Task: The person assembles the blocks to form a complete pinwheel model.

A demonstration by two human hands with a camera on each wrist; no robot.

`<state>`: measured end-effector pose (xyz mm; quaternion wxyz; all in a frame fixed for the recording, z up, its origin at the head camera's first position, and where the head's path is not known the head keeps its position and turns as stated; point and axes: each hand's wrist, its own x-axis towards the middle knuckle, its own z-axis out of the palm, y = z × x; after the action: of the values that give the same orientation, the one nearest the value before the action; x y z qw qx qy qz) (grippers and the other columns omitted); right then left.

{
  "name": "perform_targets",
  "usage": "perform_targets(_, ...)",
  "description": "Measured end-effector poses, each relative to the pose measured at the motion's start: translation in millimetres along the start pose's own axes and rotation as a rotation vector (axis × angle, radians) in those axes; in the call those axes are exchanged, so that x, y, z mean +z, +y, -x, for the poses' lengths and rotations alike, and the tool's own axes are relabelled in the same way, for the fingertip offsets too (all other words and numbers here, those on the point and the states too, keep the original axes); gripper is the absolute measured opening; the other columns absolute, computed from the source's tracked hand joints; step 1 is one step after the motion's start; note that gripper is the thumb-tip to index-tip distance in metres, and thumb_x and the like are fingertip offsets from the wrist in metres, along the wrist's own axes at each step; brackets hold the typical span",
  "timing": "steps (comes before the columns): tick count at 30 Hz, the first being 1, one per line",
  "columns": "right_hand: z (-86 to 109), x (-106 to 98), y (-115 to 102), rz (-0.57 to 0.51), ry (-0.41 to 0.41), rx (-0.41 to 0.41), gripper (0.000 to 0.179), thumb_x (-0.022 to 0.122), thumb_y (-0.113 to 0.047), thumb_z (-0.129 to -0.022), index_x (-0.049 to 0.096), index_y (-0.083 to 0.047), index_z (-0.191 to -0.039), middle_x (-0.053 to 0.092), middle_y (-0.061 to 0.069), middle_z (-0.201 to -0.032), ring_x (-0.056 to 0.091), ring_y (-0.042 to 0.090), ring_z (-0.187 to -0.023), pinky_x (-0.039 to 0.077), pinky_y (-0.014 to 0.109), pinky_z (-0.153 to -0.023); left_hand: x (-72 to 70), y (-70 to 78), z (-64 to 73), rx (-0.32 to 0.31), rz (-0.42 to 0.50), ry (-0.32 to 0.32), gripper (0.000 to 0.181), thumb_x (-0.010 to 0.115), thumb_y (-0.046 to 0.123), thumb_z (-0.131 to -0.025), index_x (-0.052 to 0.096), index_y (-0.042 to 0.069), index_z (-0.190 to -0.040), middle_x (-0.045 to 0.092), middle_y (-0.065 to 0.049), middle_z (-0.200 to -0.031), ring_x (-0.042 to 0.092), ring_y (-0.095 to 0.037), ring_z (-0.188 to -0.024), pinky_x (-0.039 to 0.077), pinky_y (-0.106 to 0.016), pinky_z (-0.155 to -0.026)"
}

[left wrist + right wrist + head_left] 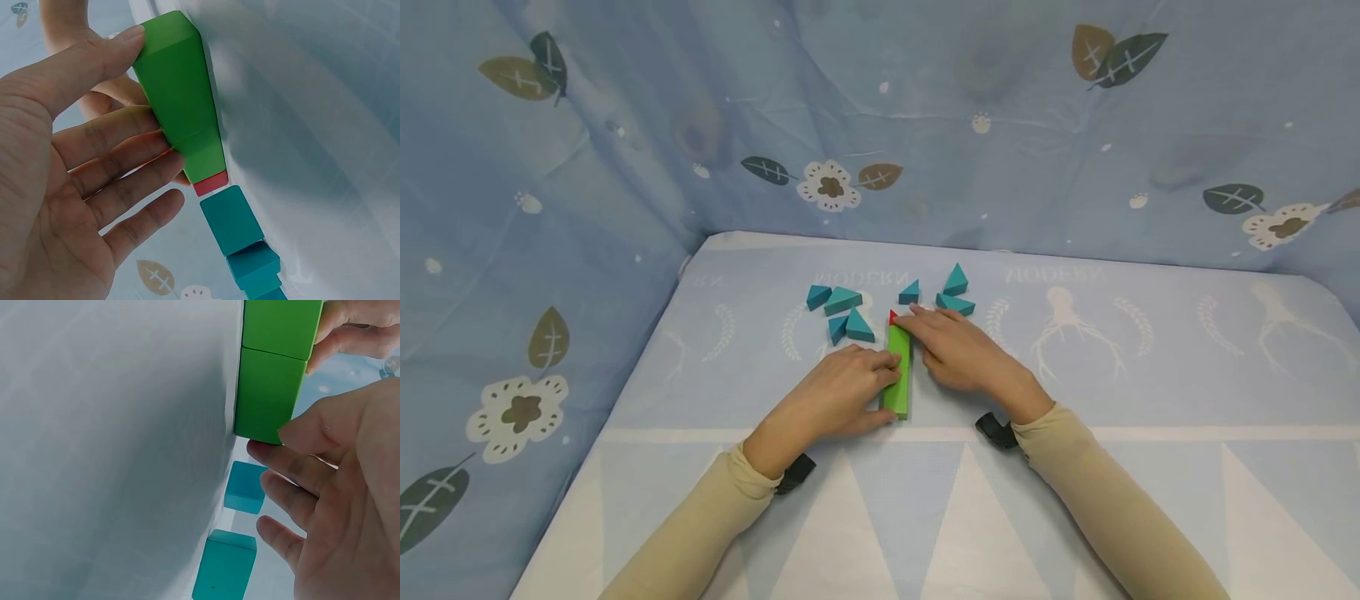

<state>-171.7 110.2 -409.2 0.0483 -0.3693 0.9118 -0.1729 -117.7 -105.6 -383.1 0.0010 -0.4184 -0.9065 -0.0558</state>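
Two hands, one green row, a red piece at its far end

The green row lies on the table between the left hand and the right hand, pointing away from the person. A red triangular block sits at its far end. The left thumb touches the row's near end, while that hand's other fingers are spread, fairly straight, along its left side. The right hand's fingers are apart and slightly bent, its forefinger reaching the far end beside the red block.

The step in hand looks like lining up the pieces. The next move seems to call for light, even pressure from both ends, so that nothing skews. Four teal triangular blocks lie beyond the left hand and three more teal blocks beyond the right, all off the row.

A seam in the right wrist view shows at least two green blocks; fingers cover part of their length. That view cuts off the near end and does not show the red piece. How firmly the right fingertips press cannot be told.
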Motion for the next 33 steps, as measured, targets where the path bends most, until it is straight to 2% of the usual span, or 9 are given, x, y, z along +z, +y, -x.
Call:
perform_targets(29,-0.4,-1.1,-2.0,0.013,0.041,-0.022,0.044,0.049,-0.006,-0.098,0.05,-0.01,-0.142,0.052,0.012,-0.145,0.04,0.031,-0.141,0.029,0.054,-0.117,1.4,0.0,1.0,-0.001,-0.005,0.005,0.053,0.079,0.043,-0.08,0.071,0.008,-0.119,0.065,-0.005,-0.128,0.063,-0.021,-0.115,0.048,-0.035,-0.102)
perform_targets(33,0.9,-4.9,-2.3,0.043,0.037,-0.019,0.044,0.05,-0.007,-0.097,0.05,-0.011,-0.141,0.052,0.012,-0.144,0.042,0.031,-0.139,0.032,0.053,-0.115,1.4,0.2,1.2,0.001,-0.009,0.008,0.053,0.079,0.043,-0.08,0.071,0.007,-0.119,0.066,-0.005,-0.127,0.064,-0.021,-0.114,0.048,-0.035,-0.101)
